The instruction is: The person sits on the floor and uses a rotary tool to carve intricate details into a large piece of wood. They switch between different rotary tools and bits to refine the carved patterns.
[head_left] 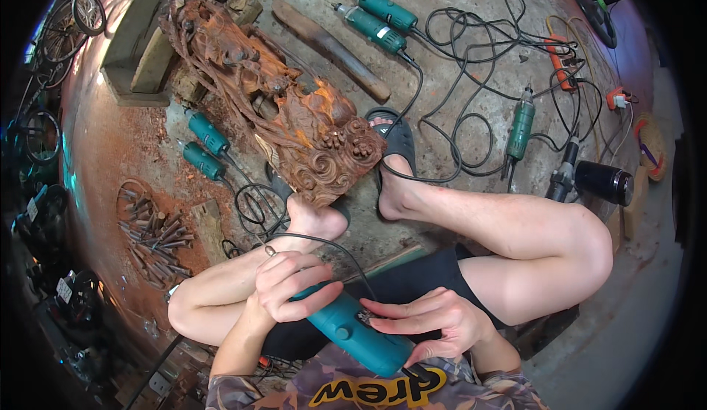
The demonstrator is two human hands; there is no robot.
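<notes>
A teal electric die grinder (359, 341) lies across my lap, its nose pointing up and to the left. My left hand (294, 286) wraps around its front part, and a small metal bit (270, 251) shows just beyond the fingers. At the rear half of the body, my right hand (434, 323) holds the grinder between its fingertips and thumb. Beyond my hands, a reddish-brown carved wood piece (287, 115) with curls and branch-like strands lies slanted between my feet. Its near end rests close to my shoes.
Several green die grinders (381, 30) lie on the floor, their black cords (464, 64) tangled at right. A wooden stick (331, 47), a wooden trough (121, 64), a pile of bits (155, 233), an orange power strip (561, 64) and a black cylinder (604, 181) surround me.
</notes>
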